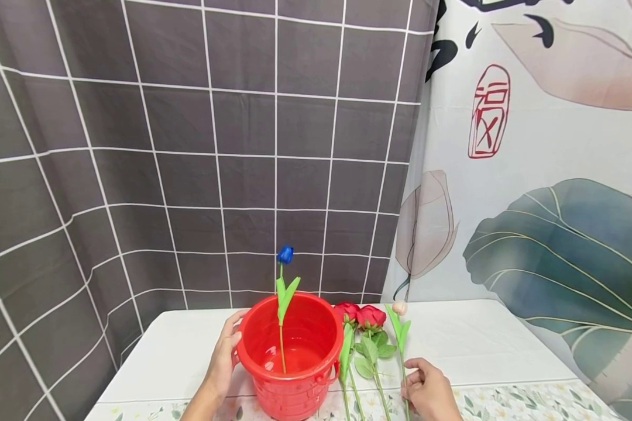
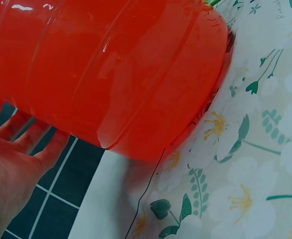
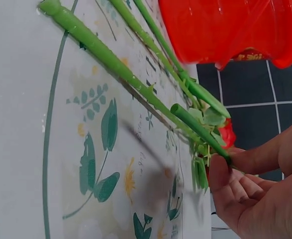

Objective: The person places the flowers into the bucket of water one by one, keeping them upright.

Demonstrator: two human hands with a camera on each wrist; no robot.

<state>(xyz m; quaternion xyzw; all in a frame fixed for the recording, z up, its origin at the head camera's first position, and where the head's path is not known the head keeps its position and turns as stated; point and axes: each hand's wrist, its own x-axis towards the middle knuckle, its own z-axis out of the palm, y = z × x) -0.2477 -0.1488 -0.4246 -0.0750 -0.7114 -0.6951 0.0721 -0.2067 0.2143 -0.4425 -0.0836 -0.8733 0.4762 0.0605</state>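
Note:
A red plastic bucket (image 1: 263,383) stands on the table in front of me. My left hand (image 1: 223,356) rests against its left side, fingers stretched along the wall near the rim; the left wrist view shows the same fingers (image 2: 51,149) touching the red wall. Inside the bucket, a blue tulip (image 1: 285,254) with green leaves leans upright, its stem end on the bucket's floor. To the right, my right hand (image 1: 429,389) pinches the green stem of a pale tulip (image 1: 399,308). In the right wrist view, thumb and fingers hold that stem (image 3: 200,132), its cut end raised over the table.
Between the bucket and my right hand lie two red roses (image 1: 371,317) and another green-leaved stem (image 1: 346,351), whose bloom is hidden. A floral cloth (image 1: 505,400) covers the table's front. Behind hangs a dark grid curtain (image 1: 242,175), with a painted white curtain (image 1: 453,234) at right.

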